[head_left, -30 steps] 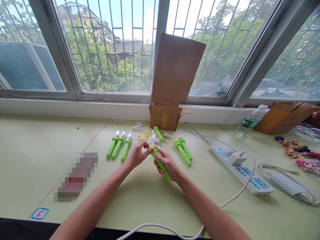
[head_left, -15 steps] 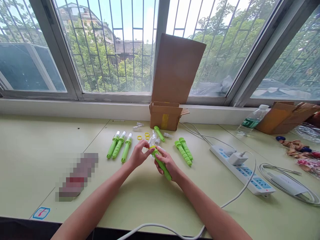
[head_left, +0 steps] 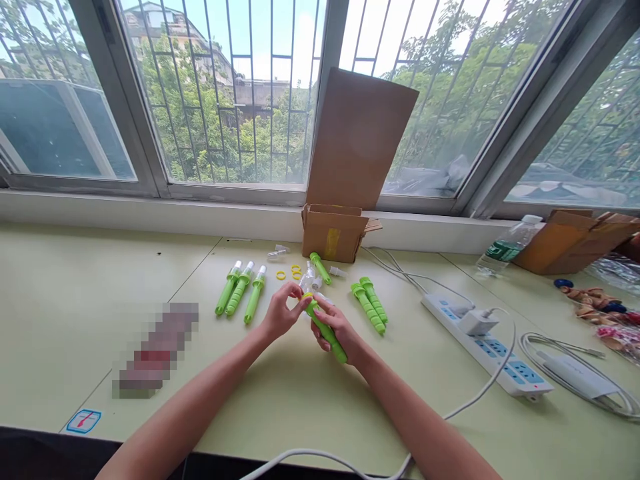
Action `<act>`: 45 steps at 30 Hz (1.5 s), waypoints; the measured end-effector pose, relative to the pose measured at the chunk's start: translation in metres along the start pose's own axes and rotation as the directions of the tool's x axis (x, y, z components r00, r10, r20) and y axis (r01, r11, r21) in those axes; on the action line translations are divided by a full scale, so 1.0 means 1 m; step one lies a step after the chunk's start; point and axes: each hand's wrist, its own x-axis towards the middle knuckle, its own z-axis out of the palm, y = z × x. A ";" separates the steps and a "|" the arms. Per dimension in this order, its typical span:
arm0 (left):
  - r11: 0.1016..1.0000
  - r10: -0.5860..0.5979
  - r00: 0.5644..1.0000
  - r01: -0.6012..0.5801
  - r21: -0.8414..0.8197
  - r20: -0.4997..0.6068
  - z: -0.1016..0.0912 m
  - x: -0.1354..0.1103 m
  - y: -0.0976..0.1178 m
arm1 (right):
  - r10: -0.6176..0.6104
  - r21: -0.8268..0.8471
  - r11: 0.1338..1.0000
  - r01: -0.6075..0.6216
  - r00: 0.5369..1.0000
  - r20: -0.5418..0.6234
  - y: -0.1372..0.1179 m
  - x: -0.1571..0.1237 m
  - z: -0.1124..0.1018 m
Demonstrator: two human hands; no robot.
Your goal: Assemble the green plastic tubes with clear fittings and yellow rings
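My right hand is wrapped round a green plastic tube, which slants with its wider end away from me. At that far end, my left hand pinches a yellow ring against the tube's rim; whether the ring is fully seated I cannot tell. Just beyond my fingers lie clear plastic pieces, partly hidden, and loose yellow rings. Three green tubes with clear tips lie to the left. Two green tubes without tips rest to the right, and another green tube lies near the box.
A cardboard box with a raised flap stands by the window. On the right are a white power strip, a coiled cable and a water bottle. A white cord crosses the table's front edge. A blurred patch covers something at left.
The view has shifted slightly. Both hands stay at the tube's far end with the yellow ring, with only small finger movement.
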 end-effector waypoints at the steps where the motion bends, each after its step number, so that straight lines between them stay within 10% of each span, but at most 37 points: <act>1: 1.000 -0.011 1.000 0.011 -0.003 0.006 0.000 0.000 0.000 | -0.006 -0.007 1.000 0.006 1.000 -0.002 -0.001 0.000 0.000; 14: 0.995 -0.052 0.989 0.064 -0.082 0.140 -0.010 0.004 -0.009 | -0.024 -0.090 0.996 0.025 1.000 0.013 -0.003 -0.002 -0.001; 28: 0.998 0.002 0.999 -0.005 0.057 0.048 -0.007 -0.003 -0.007 | -0.180 -0.555 0.826 0.098 0.979 -0.095 0.013 0.004 -0.001; 45: 0.998 -0.042 0.996 0.038 0.055 0.072 -0.012 0.003 0.005 | -0.092 -0.385 0.920 0.073 0.995 -0.030 0.006 0.004 0.002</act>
